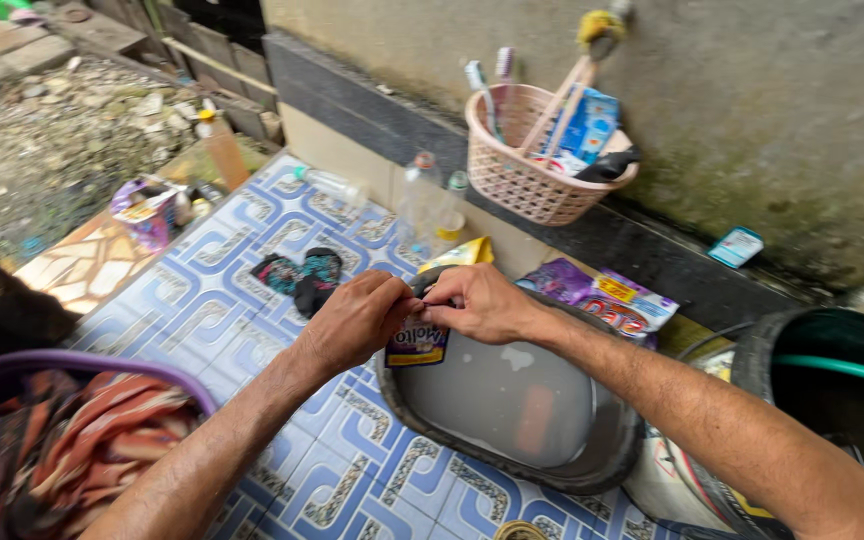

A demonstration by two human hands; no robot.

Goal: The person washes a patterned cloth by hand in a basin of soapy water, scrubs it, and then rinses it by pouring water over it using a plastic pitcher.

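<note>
- While both forearms reach in from the bottom of the view, a purple basin [102,365] at the near left holds bunched orange-and-dark cloth [72,440], soft and crumpled.
- Just past that, a dark oval tub [592,470] sits on the blue-and-white patterned tiles [202,300], filled with cloudy grey water.
- Held above the tub's far rim is 1 small sachet [417,343], purple and yellow; both hands meet at its top edge.
- Left hand [352,320]: fingers curled shut, thumb and forefinger pinching the sachet's top corner.
- Right hand [482,303]: fingers likewise closed, pinching the same top edge right beside the left.
- Judging by its look, the sachet is light, thin and limp film, likely slick if wet; a firm pinch at the sealed top strip seems the sound hold, since the body would squash and spill.
- Beyond lie dark socks [302,275], 2 clear bottles [432,205] and more purple packets [612,295].
- Farthest, a pink basket [527,175] with toothbrushes rests on the ledge by the wall; a black barrel [832,370] with a green hose stands right.
</note>
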